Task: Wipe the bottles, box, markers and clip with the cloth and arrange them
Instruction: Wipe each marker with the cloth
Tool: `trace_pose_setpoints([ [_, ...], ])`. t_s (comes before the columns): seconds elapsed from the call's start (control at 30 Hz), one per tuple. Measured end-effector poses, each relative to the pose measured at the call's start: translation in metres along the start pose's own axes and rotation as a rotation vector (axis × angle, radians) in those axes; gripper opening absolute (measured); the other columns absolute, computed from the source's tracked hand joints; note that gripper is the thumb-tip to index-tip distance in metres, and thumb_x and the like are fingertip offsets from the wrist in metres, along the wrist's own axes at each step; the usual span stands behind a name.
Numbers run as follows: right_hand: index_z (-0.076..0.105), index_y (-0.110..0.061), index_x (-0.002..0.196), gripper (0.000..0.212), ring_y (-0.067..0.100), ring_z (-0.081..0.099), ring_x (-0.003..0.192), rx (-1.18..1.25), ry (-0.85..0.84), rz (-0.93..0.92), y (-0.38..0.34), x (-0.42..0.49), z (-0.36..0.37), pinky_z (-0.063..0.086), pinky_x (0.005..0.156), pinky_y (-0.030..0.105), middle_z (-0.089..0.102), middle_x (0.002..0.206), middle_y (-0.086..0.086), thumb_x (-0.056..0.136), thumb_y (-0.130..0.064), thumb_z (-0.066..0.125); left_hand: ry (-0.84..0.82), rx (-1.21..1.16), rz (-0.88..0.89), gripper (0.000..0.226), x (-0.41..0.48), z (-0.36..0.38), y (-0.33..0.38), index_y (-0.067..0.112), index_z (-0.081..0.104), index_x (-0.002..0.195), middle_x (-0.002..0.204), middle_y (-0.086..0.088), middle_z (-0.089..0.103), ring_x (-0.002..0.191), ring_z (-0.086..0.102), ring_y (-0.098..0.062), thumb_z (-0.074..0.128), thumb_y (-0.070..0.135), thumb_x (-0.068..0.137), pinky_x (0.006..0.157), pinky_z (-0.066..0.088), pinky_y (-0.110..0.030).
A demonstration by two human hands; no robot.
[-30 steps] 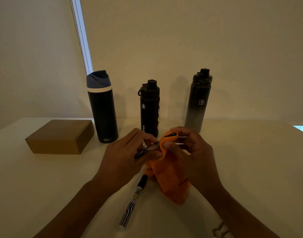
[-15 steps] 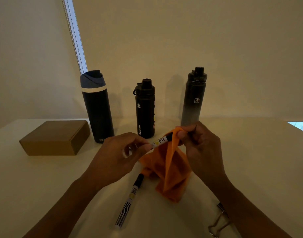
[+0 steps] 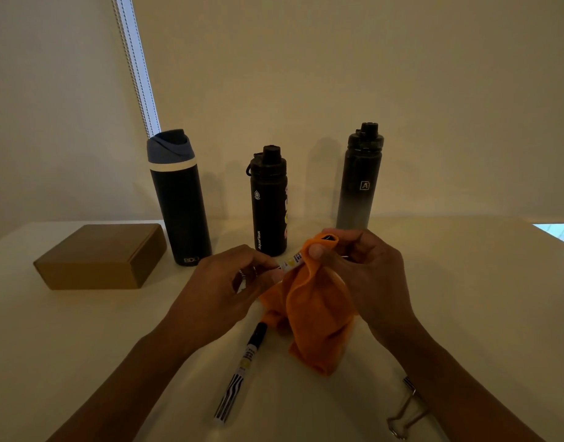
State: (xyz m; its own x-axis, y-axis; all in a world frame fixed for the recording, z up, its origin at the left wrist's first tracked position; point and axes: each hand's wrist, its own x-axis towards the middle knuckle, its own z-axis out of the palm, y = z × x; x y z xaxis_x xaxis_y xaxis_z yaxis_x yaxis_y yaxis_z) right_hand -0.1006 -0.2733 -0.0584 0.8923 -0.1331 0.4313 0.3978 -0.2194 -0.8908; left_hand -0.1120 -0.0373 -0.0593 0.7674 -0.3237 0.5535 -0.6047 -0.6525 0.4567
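Marker [image 3: 292, 261] now exposed | L hand [image 3: 223, 291] pinches | R hand [image 3: 370, 272] grips cloth [image 3: 315, 314]

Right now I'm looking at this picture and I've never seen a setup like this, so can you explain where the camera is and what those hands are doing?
There is no machine here: a person wears a camera on the head, looking down at their own two hands. The left hand pinches a marker; the right hand wraps an orange cloth round its far end. On the pale table lie a second marker, a metal clip near the right forearm and a brown box. Behind stand a blue-lidded bottle, a short black bottle and a grey-fading bottle, all upright.
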Motion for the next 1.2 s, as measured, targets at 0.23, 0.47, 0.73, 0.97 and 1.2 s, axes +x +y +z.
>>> trace_pose_setpoints([
  [0.23, 0.075, -0.019, 0.098, 0.019, 0.015, 0.074, 0.081, -0.005, 0.057, -0.035, 0.001, 0.001, -0.003, 0.061, 0.081, 0.044, 0.076, 0.084, -0.004, 0.09, -0.034, 0.068, -0.031, 0.005, 0.03, 0.032, 0.0, 0.002, 0.002, 0.035, 0.07, 0.113, 0.1, 0.026, 0.058, 0.094, 0.058, 0.006, 0.054, 0.052, 0.092, 0.079, 0.046, -0.005],
  [0.47, 0.068, -0.027, 0.114, 0.044, 0.01, 0.072, 0.096, 0.104, -0.011, 0.069, 0.003, -0.003, 0.004, 0.06, 0.084, 0.033, 0.075, 0.103, -0.009, 0.075, -0.046, 0.077, 0.027, 0.01, -0.024, 0.037, 0.0, 0.004, 0.007, 0.038, 0.07, 0.108, 0.097, 0.025, 0.06, 0.092, 0.061, 0.002, 0.052, 0.063, 0.088, 0.072, 0.05, -0.011],
  [0.73, 0.065, -0.042, 0.109, 0.034, 0.004, 0.071, 0.093, 0.158, -0.097, 0.199, 0.005, -0.007, 0.012, 0.057, 0.091, 0.038, 0.074, 0.102, -0.016, 0.078, -0.054, 0.072, 0.017, -0.002, -0.038, 0.034, 0.0, 0.007, 0.01, 0.042, 0.066, 0.104, 0.095, 0.024, 0.059, 0.09, 0.06, 0.002, 0.052, 0.066, 0.084, 0.07, 0.048, -0.008],
  [0.97, 0.066, -0.044, 0.108, 0.03, 0.006, 0.074, 0.085, 0.127, -0.003, 0.11, -0.003, -0.005, 0.01, 0.061, 0.072, 0.025, 0.075, 0.094, -0.017, 0.079, -0.053, 0.07, -0.031, -0.022, -0.047, 0.021, 0.002, 0.006, 0.01, 0.056, 0.052, 0.098, 0.095, 0.026, 0.056, 0.094, 0.058, 0.004, 0.051, 0.068, 0.081, 0.076, 0.047, -0.006],
  [1.2, 0.075, -0.032, 0.098, 0.019, 0.018, 0.075, 0.086, 0.127, 0.092, 0.069, 0.002, -0.003, 0.007, 0.061, 0.08, 0.046, 0.077, 0.091, -0.004, 0.083, -0.044, 0.074, -0.043, -0.021, -0.069, 0.019, 0.002, 0.007, 0.01, 0.058, 0.051, 0.095, 0.095, 0.025, 0.055, 0.098, 0.055, 0.008, 0.05, 0.069, 0.08, 0.076, 0.046, -0.004],
])
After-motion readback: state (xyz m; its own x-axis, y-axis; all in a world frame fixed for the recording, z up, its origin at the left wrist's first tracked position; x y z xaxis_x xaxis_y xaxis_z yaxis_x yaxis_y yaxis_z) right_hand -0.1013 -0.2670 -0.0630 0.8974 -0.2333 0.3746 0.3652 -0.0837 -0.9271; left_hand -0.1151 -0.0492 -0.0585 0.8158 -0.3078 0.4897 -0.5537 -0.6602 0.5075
